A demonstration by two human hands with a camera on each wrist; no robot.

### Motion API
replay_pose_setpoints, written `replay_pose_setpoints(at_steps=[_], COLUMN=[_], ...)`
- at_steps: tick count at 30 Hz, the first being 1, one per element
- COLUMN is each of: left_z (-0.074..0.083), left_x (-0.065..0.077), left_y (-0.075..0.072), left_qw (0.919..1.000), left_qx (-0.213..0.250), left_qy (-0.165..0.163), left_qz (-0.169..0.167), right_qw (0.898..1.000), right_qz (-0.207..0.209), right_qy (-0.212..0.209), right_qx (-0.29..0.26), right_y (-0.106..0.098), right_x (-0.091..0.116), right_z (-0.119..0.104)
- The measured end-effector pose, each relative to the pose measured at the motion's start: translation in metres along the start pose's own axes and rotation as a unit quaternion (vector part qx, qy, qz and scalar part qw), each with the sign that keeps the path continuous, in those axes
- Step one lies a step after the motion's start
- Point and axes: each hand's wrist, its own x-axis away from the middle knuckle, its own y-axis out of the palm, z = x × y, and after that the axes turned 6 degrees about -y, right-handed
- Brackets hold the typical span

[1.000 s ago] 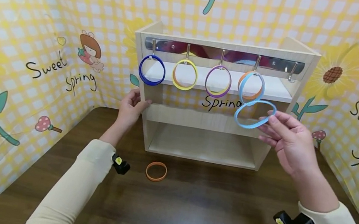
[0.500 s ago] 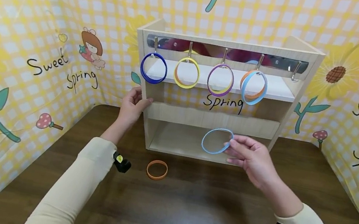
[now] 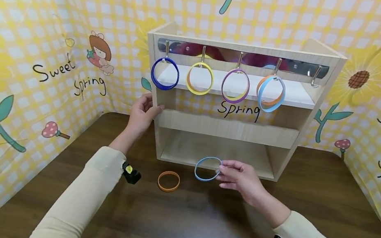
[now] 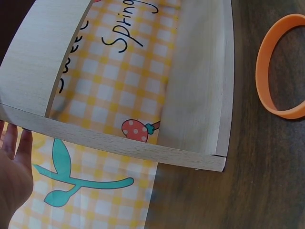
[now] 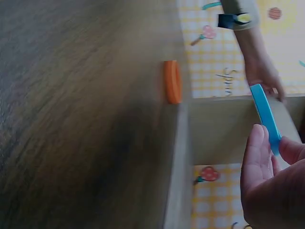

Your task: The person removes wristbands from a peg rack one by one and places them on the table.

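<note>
My right hand (image 3: pixel 240 181) pinches a light blue silicone wristband (image 3: pixel 197 170) between thumb and fingers, just above the table in front of the rack's bottom board. In the right wrist view the blue wristband (image 5: pixel 265 117) is seen nearly edge-on. My left hand (image 3: pixel 141 114) holds the left side panel of a small wooden shelf rack (image 3: pixel 228 128), thumb at its front edge and fingers on the outer side. In the left wrist view those fingers (image 4: pixel 23 148) touch the panel's outside. An orange wristband (image 3: pixel 167 190) lies on the table, left of the blue one.
A metal strip with hooks (image 3: pixel 223 54) crosses the rack's top. From it hang dark blue (image 3: pixel 153 72), yellow (image 3: pixel 212 81) and purple wristbands (image 3: pixel 223 84), and a light blue one (image 3: pixel 283 94) with an orange one. The rightmost hook (image 3: pixel 315 77) is bare. Checked cloth (image 3: pixel 63 3) surrounds the dark wooden table (image 3: pixel 165 231).
My right hand has drawn the light blue wristband down and left, from in front of the fourth hook to low over the table. My left hand has stayed on the rack's side.
</note>
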Motion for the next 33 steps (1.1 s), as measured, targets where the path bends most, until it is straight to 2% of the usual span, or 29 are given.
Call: replay_pose_setpoints(at_steps=[10, 24, 33], left_z=[0.000, 0.002, 0.003], left_x=[0.001, -0.002, 0.000], left_y=[-0.001, 0.000, -0.001], left_qw=[0.9999, 0.9999, 0.9999], left_qx=[-0.011, -0.001, -0.017], left_qy=[-0.002, 0.013, 0.002], left_qz=[0.002, -0.006, -0.001], right_qw=[0.999, 0.996, 0.993], right_qz=[-0.020, -0.047, -0.057], right_qy=[0.042, 0.059, 0.075], right_qx=[0.027, 0.037, 0.066], right_y=[0.003, 0.003, 0.008], right_x=[-0.019, -0.035, -0.036], right_z=[0.032, 0.043, 0.053])
